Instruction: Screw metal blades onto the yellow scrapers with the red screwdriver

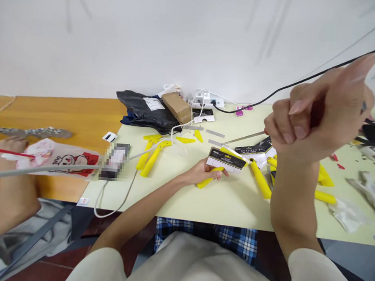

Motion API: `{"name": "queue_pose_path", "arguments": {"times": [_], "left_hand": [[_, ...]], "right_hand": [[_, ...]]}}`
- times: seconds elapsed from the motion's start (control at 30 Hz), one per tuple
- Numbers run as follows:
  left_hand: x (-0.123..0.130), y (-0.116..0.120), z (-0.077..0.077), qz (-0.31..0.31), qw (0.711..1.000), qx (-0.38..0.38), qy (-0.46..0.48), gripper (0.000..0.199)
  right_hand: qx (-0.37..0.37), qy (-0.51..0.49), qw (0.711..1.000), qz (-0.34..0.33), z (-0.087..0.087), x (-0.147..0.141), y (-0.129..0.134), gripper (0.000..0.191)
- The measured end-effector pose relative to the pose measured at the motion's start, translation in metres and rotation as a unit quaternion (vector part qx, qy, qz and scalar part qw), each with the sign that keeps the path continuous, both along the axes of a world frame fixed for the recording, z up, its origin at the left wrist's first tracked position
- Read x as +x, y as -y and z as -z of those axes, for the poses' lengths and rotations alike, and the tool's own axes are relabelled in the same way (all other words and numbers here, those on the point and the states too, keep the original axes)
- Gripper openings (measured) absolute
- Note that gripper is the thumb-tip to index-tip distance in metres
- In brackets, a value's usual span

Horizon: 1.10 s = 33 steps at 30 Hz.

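Observation:
My left hand (200,171) is closed around the handle of a yellow-handled scraper (205,183), low over the pale table. A black and white packaging card (226,160) lies across the scraper and hides much of its head. My right hand (322,110) is raised in a fist at the right, much nearer the camera. From the fist a thin metal shaft (243,137), which looks like a screwdriver's, slants down left towards the scraper's head; its handle is hidden by the fingers. More yellow handles (260,179) and a packaged card (253,151) lie just beyond.
Two yellow scrapers (153,159), yellow triangular pieces and grey metal strips (215,133) lie left and behind. A black parcel bag (151,113), brown box (177,107) and power strip (207,100) stand by the wall. White cables cross the table. A co-worker's arm (15,181) rests at left.

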<state>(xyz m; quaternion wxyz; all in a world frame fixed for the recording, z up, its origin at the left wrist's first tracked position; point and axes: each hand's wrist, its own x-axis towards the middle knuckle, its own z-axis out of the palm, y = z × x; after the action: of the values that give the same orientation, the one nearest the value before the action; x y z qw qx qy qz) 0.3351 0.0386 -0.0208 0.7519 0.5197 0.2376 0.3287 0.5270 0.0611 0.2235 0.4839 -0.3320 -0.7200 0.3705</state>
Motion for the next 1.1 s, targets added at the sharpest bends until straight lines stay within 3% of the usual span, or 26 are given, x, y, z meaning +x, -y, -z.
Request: {"name": "queue_pose_path", "arguments": {"times": [0.17, 0.27, 0.43, 0.6, 0.7, 0.8, 0.93, 1.1], "left_hand": [[-0.002, 0.000, 0.010, -0.012, 1.000, -0.001, 0.008, 0.056], [-0.002, 0.001, 0.011, -0.012, 1.000, -0.017, 0.021, 0.057], [0.000, 0.003, 0.007, -0.064, 0.995, -0.069, 0.027, 0.065], [0.001, 0.004, 0.003, -0.106, 0.990, -0.090, 0.026, 0.068], [0.002, 0.004, 0.003, -0.134, 0.986, -0.091, 0.031, 0.068], [0.003, 0.006, 0.003, -0.170, 0.981, -0.083, 0.033, 0.064], [0.006, 0.008, -0.002, -0.210, 0.973, -0.093, 0.034, 0.063], [0.006, 0.009, -0.007, -0.224, 0.968, -0.107, 0.040, 0.061]], "right_hand": [[-0.023, -0.027, 0.998, -0.045, 0.003, -0.005, -0.011, 0.055], [-0.038, -0.056, 0.997, -0.035, 0.004, 0.005, -0.015, 0.055], [-0.066, -0.079, 0.994, -0.020, 0.010, 0.003, -0.013, 0.053], [0.006, -0.164, 0.985, -0.052, 0.033, -0.024, -0.017, 0.051], [0.019, -0.160, 0.985, -0.060, 0.044, -0.033, -0.019, 0.051], [0.016, -0.117, 0.992, -0.049, 0.048, -0.033, -0.017, 0.049], [0.065, -0.140, 0.987, -0.043, 0.051, -0.030, -0.015, 0.050], [0.060, -0.117, 0.991, -0.026, 0.051, -0.026, -0.013, 0.049]]}}
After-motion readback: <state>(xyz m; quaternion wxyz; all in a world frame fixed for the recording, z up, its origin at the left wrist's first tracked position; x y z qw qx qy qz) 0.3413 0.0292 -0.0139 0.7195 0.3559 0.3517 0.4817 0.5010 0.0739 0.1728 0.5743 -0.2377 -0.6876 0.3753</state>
